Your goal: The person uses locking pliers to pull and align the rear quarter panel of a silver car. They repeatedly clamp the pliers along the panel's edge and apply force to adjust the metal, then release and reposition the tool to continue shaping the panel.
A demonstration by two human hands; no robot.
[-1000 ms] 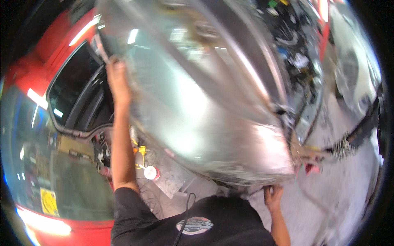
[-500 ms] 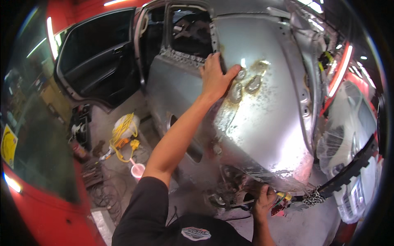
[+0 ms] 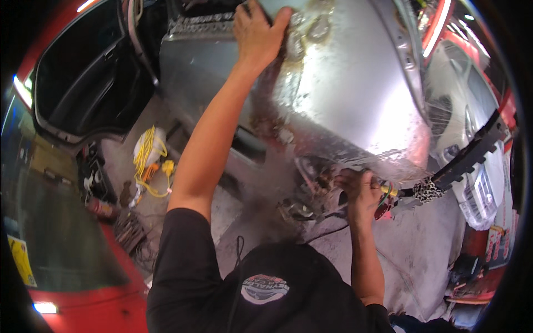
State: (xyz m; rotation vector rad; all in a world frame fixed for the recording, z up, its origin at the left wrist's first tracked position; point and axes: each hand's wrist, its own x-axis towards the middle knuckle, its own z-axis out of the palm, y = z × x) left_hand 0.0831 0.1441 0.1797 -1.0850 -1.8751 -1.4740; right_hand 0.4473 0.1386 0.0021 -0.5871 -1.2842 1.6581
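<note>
A silver car body panel (image 3: 344,83) fills the upper middle, with bare, scuffed patches and rust-brown marks. My left hand (image 3: 258,36) is open on it, fingers stretched and thumb apart, close to the window sill and beside the rounded burnt spots (image 3: 318,28). Below the panel's bottom edge is my right hand (image 3: 360,191), thumb up and fingers curled inward among dark parts. What those fingers hold is hidden. Just right of that hand are a yellow piece (image 3: 390,190) and a bunched metal chain (image 3: 427,190).
A black-lined car door (image 3: 91,83) stands open at upper left. On the floor lie a yellow cord (image 3: 145,150) and an orange tool (image 3: 149,172). A red car (image 3: 83,302) fills the lower left. A notched black bar (image 3: 472,150) and plastic-wrapped part (image 3: 477,188) are at right.
The view has tipped downward, so the panel and door sit higher in the picture. My left hand stays on the panel. My right hand remains under its lower edge.
</note>
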